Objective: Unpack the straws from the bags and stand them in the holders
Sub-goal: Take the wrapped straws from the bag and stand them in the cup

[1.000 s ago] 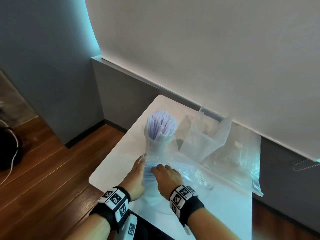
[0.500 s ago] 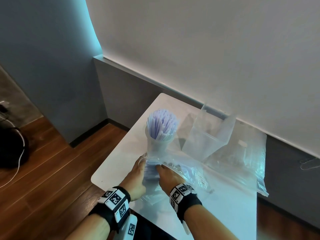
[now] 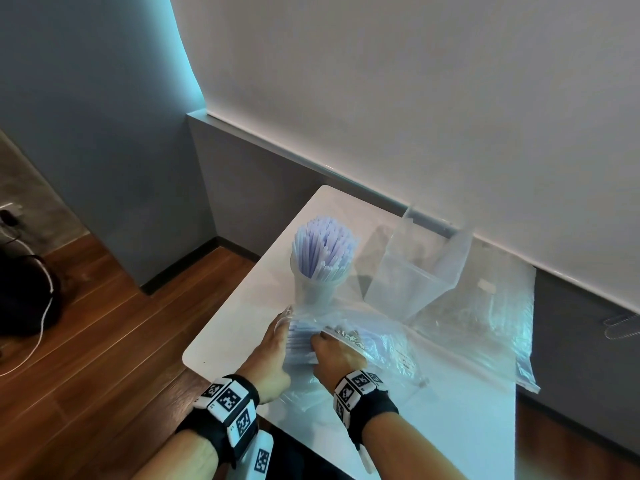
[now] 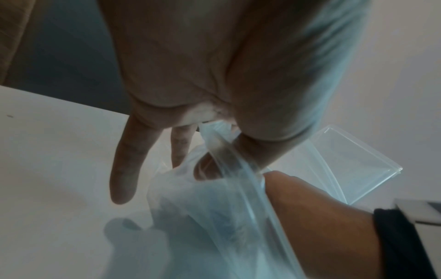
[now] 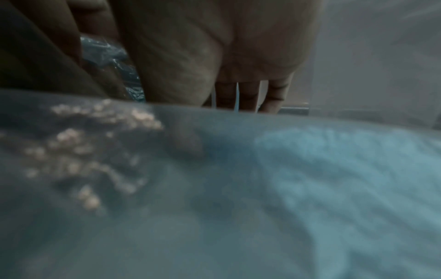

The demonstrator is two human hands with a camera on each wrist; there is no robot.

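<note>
A clear zip bag of pale lilac straws (image 3: 367, 344) lies at the near left of the white table (image 3: 239, 313). My left hand (image 3: 284, 318) pinches the bag's zip edge (image 4: 223, 151) between thumb and forefinger, with the other fingers straight. My right hand (image 3: 322, 341) curls over the bag's mouth beside it, with crumpled plastic (image 5: 109, 56) between thumb and palm. Whether it also holds straws is hidden. Behind the hands, a round clear holder (image 3: 313, 292) is packed with upright straws (image 3: 325, 251). An empty square clear holder (image 3: 415, 275) stands to its right.
A second clear bag (image 3: 485, 317) lies flat at the table's back right, reaching over the right edge. A grey ledge and white wall run close behind the table. Wooden floor drops off at the left, with a dark bag and white cable (image 3: 41, 327).
My right hand went from lying flat on the bag to curling over its mouth, bunching the plastic there. The left hand stayed at the bag's edge. The head view shifted slightly.
</note>
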